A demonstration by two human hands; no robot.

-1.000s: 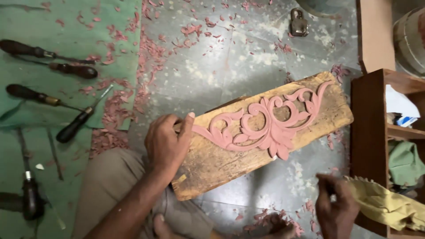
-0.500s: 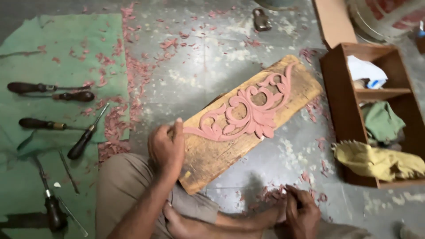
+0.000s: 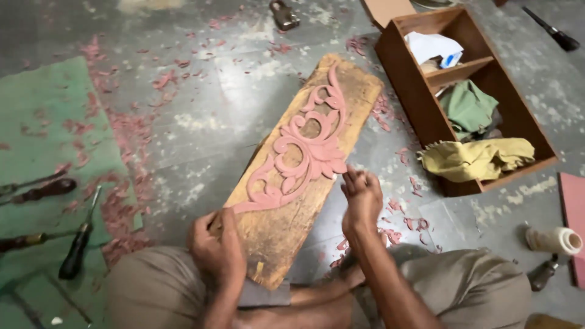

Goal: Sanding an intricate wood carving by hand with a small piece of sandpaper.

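A rough wooden board point(image 3: 277, 228) lies slantwise on the concrete floor in front of my knees. A pink carved scroll ornament point(image 3: 308, 149) is fixed along its top. My left hand point(image 3: 214, 247) grips the board's near left edge, fingers curled over it. My right hand point(image 3: 361, 194) rests at the board's right edge beside the ornament's leafy part, its fingers bunched together; I cannot tell whether they pinch anything.
Chisels and a screwdriver point(image 3: 79, 240) lie on a green mat point(image 3: 42, 140) at left. An open wooden box point(image 3: 426, 113) with cloths stands at right. A padlock point(image 3: 284, 14) lies at the top, a spool of string point(image 3: 553, 239) at lower right. Pink shavings litter the floor.
The board has swung from lying crosswise to pointing away from me. My right hand came up from near my foot to the board's right edge. The left hand kept hold of the board.
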